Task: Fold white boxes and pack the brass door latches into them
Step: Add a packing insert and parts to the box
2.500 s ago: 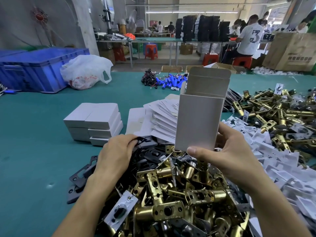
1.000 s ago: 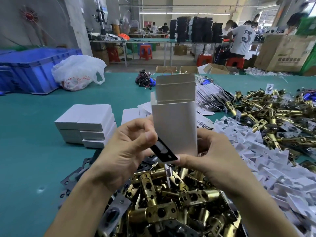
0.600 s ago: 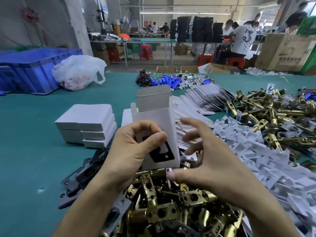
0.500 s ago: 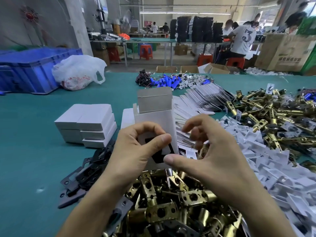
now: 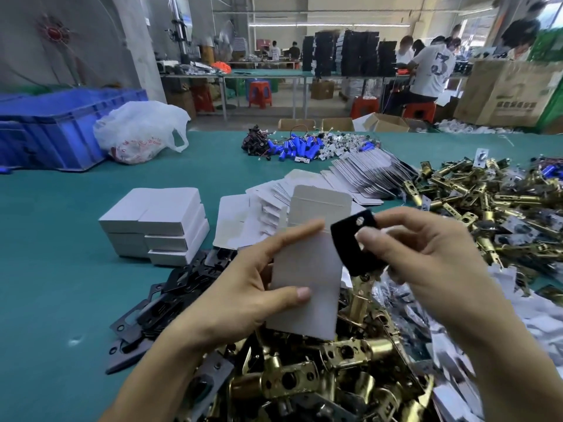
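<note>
My left hand [image 5: 243, 296] grips an upright white box [image 5: 307, 278] with its top flap open, thumb across the front. My right hand [image 5: 426, 263] pinches a black metal plate [image 5: 350, 242] at the box's upper right corner, beside the opening. Below both hands lies a heap of brass door latches [image 5: 320, 370]. A second heap of brass latches [image 5: 487, 202] spreads at the right. Flat unfolded white boxes [image 5: 359, 175] fan out behind the held box.
Closed white boxes [image 5: 158, 220] are stacked at the left. Black plates [image 5: 158, 306] lie by my left wrist, white inserts [image 5: 524, 315] at the right. A blue crate [image 5: 58, 126], a white plastic bag [image 5: 140, 129] and blue parts [image 5: 298, 147] sit farther back. People work beyond the table.
The box passed from my right hand to my left. The black plate went from my left hand to my right and now sits up at the box's open top.
</note>
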Demonstrator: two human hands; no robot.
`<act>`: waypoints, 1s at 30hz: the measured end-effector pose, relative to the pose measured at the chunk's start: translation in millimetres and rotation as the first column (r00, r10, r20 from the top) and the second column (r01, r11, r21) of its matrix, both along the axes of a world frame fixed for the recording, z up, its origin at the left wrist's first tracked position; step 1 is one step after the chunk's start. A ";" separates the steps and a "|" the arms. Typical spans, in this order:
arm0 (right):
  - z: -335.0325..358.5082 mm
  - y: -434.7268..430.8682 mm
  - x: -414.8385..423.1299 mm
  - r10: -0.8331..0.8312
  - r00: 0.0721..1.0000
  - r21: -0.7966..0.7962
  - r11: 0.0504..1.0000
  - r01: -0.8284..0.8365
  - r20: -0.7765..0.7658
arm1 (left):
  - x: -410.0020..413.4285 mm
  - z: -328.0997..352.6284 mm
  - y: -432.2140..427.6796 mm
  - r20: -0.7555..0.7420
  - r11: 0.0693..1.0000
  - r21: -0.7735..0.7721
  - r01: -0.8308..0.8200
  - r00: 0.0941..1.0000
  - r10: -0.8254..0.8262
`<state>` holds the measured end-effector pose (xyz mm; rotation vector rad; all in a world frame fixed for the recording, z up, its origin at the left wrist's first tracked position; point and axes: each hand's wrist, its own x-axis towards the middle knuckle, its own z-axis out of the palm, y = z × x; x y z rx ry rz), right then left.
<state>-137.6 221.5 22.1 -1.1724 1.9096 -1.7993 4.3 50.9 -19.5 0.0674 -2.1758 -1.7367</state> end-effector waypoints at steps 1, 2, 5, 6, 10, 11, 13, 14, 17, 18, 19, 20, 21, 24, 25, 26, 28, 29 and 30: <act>2.9 1.7 -0.6 -0.010 1.000 -0.075 0.997 0.012 0.023 | 0.9 -0.1 -0.5 0.005 1.000 0.002 0.000 1.000 0.000; 5.0 2.2 -1.0 -0.026 0.999 -0.136 0.990 0.029 0.020 | 2.6 -0.2 -0.7 0.004 1.000 -0.001 -0.008 1.000 0.008; 10.1 -2.4 -0.3 -0.127 0.986 -0.196 0.975 0.104 -0.107 | 4.6 -2.1 0.5 -0.019 0.997 -0.034 -0.066 0.998 0.065; 11.8 -5.8 -0.4 -0.165 0.972 -0.193 0.972 0.132 -0.169 | 3.7 -3.3 -0.3 -0.014 0.997 -0.024 -0.080 0.997 0.079; 23.4 -24.0 -6.6 -0.207 0.899 -0.153 0.975 0.160 -0.385 | 2.1 -6.2 -2.3 0.012 0.993 -0.047 -0.105 0.994 0.105; 27.2 -28.4 -7.8 -0.186 0.887 -0.133 0.981 0.143 -0.423 | 1.0 -5.7 -1.5 0.041 0.993 -0.051 -0.110 0.993 0.113; 33.4 -36.6 -8.0 -0.122 0.872 -0.094 0.992 0.087 -0.473 | -0.6 -6.2 0.1 0.079 0.993 -0.031 -0.114 0.990 0.116; 35.2 -39.8 -7.3 -0.087 0.871 -0.082 0.995 0.054 -0.483 | -0.9 -6.7 0.4 0.085 0.992 -0.025 -0.120 0.989 0.121; 37.5 -42.5 -6.3 -0.013 0.886 -0.135 0.989 -0.055 -0.463 | -1.8 -3.3 2.7 0.071 0.985 -0.065 -0.157 0.984 0.162; 38.6 -42.3 -6.5 -0.006 0.886 -0.154 0.985 -0.074 -0.463 | -2.1 -1.7 3.6 0.057 0.978 -0.098 -0.187 0.980 0.193; 39.5 -42.1 -6.3 0.002 0.880 -0.152 0.985 -0.085 -0.476 | -2.7 -0.4 4.6 0.042 0.967 -0.127 -0.220 0.973 0.227; 40.3 -42.2 -5.4 0.014 0.867 -0.132 0.987 -0.092 -0.499 | -2.9 0.0 5.1 0.029 0.958 -0.144 -0.248 0.967 0.255; 40.5 -42.8 -4.5 0.027 0.849 -0.095 0.991 -0.090 -0.527 | -3.7 0.4 5.1 0.018 0.952 -0.147 -0.269 0.961 0.274; 36.5 -45.6 -3.4 0.038 0.779 0.053 0.999 -0.006 -0.626 | -4.9 -0.1 6.2 -0.001 0.950 -0.126 -0.285 0.958 0.287; 34.2 -46.4 -3.1 0.038 0.761 0.094 0.995 0.030 -0.648 | -5.0 -0.3 6.8 -0.003 0.952 -0.115 -0.285 0.958 0.286; 31.8 -47.0 -2.3 0.041 0.753 0.124 0.991 0.054 -0.657 | -5.0 -0.8 6.9 -0.006 0.954 -0.103 -0.283 0.959 0.284; 27.8 -47.4 -0.2 0.036 0.762 0.148 0.986 0.079 -0.646 | -5.1 -2.4 6.7 -0.014 0.961 -0.073 -0.267 0.964 0.267; 26.6 -47.2 0.3 0.024 0.764 0.146 0.985 0.093 -0.645 | -5.2 -2.9 6.5 -0.017 0.966 -0.054 -0.253 0.967 0.253; 26.5 -47.0 0.7 0.015 0.759 0.141 0.985 0.102 -0.651 | -5.0 -3.4 6.3 -0.021 0.971 -0.036 -0.236 0.972 0.236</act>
